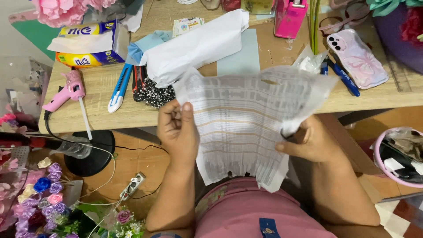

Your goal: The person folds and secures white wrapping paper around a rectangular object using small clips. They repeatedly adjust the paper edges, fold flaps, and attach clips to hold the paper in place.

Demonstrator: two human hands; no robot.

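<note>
A large thin sheet of patterned translucent paper point(246, 119), white with grey and tan stripes, hangs over my lap in front of the wooden table point(101, 92). My left hand point(178, 130) pinches its left edge with the thumb on top. My right hand point(306, 141) grips the right edge, where the sheet is crumpled, together with a small dark object I cannot make out.
On the table lie a pink glue gun point(66, 90), blue utility knife point(119, 88), tissue box point(88, 42), folded white paper point(194, 46), pink tape dispenser point(290, 17), phone in a pink case point(358, 57) and blue pen point(343, 76). Paper flowers point(39, 194) crowd the floor left; a pink basket point(398, 156) sits right.
</note>
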